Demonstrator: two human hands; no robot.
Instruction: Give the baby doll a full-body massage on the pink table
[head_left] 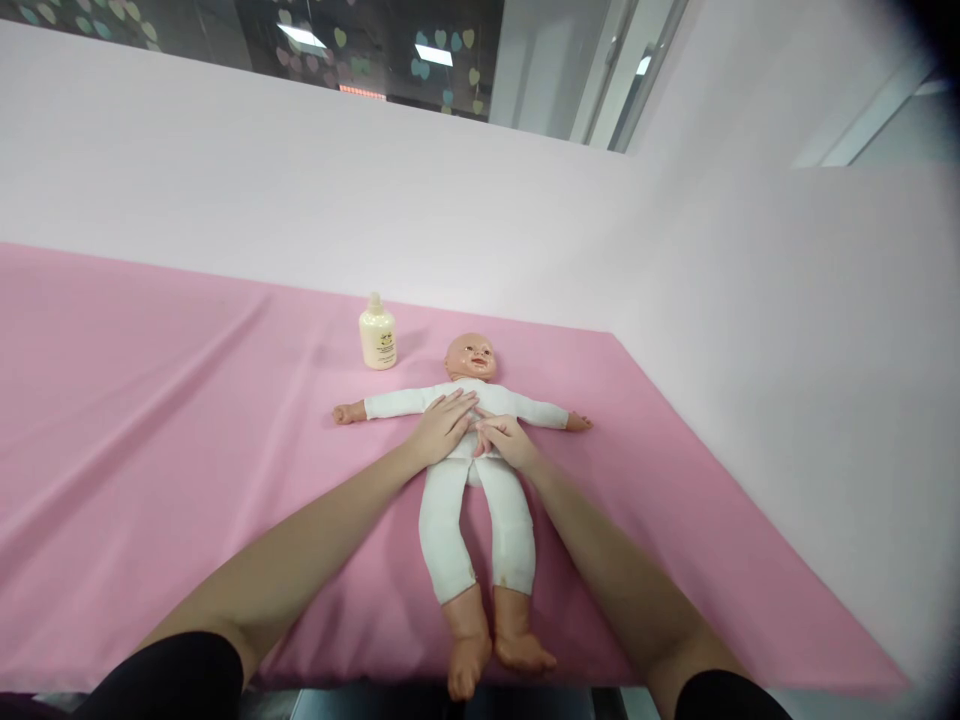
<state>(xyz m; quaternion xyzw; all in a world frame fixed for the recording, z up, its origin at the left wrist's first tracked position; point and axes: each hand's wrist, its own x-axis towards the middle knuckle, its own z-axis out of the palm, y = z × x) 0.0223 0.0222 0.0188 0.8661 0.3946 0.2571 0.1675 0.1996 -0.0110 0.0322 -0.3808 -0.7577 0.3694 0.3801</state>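
Observation:
A baby doll with a white cloth body lies on its back, head away from me, arms spread to both sides and legs pointing toward me. My left hand rests flat on the left of the doll's torso, fingers stretched toward its chest. Against the belly, on the right side, lies my right hand; its fingers are extended and slightly bent, and nothing shows in them. The fingertips of both hands come close together at the middle of the torso, hiding part of it.
A cream pump bottle stands left of the doll's head. Pink cloth with some creases covers the table. A white wall borders the back, another the right side, and a window is above. The doll's feet reach the table's front edge.

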